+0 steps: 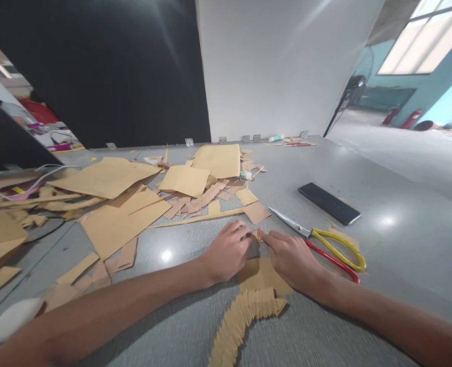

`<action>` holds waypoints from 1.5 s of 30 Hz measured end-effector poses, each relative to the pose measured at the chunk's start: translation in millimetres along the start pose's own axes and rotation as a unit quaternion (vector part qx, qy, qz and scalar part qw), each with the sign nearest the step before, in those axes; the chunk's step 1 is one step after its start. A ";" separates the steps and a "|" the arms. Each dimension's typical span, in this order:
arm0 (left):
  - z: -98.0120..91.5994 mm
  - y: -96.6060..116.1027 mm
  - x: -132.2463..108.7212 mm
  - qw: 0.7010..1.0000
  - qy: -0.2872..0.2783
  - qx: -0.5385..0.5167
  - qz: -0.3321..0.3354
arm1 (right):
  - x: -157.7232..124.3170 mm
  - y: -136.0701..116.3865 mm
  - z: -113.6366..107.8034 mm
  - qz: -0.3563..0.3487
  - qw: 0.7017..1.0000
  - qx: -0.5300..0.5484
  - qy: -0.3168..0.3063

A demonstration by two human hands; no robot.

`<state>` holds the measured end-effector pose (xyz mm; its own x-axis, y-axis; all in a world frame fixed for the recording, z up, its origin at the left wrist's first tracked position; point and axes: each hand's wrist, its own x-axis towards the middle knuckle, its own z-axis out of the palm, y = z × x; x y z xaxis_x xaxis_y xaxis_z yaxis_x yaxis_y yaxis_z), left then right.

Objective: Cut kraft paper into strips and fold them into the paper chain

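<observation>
My left hand (229, 251) and my right hand (292, 257) meet over the grey table. A small piece of brown paper (258, 236) shows between their fingertips, with fingers curled on both sides of it. Just below my hands, a flat brown paper sheet (262, 270) lies on the table, partly covered by my right hand. Nearer to me is a curved strip of many overlapping folded paper pieces (241, 321). Beside my right hand rest scissors (308, 234) with one yellow and one red handle, their blades pointing away to the left.
Brown paper sheets (111, 176) and cut scraps (210, 193) spread over the left and far middle of the table. A black phone (328, 203) lies at the right. A glue stick (275, 138) is by the upright panel (271, 76), and a white object (14, 320) sits near my left forearm.
</observation>
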<state>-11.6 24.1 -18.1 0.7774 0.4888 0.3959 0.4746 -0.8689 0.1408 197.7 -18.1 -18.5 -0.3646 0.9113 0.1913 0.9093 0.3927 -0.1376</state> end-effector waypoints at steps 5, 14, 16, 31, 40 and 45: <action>5.0 -2.2 0.8 0.995 0.048 -0.023 -0.085 | 1.3 2.6 1.6 0.029 0.995 0.078 0.056; 2.8 -6.2 1.8 0.992 0.051 -0.059 -0.104 | 1.0 5.8 8.2 -0.046 0.993 0.094 0.062; 3.5 -7.2 1.8 0.992 0.057 -0.057 -0.093 | 0.9 6.2 9.0 -0.045 0.991 0.102 0.071; 3.4 -4.5 1.4 0.975 0.117 -0.187 -0.039 | 0.4 -4.3 -4.3 -0.030 0.982 0.168 0.076; 0.9 1.3 -1.4 0.965 0.176 -0.196 0.002 | -4.7 -5.2 3.3 -0.016 0.981 0.146 0.123; -0.2 3.0 -2.7 0.964 0.179 -0.198 -0.002 | -4.2 -7.3 2.0 -0.047 0.979 0.149 0.131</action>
<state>-12.4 20.2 -18.6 0.5506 0.4952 0.6721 0.2278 -0.8636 0.4497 192.2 -24.6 -20.2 -0.3453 0.8214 0.4540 0.7609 0.5282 -0.3770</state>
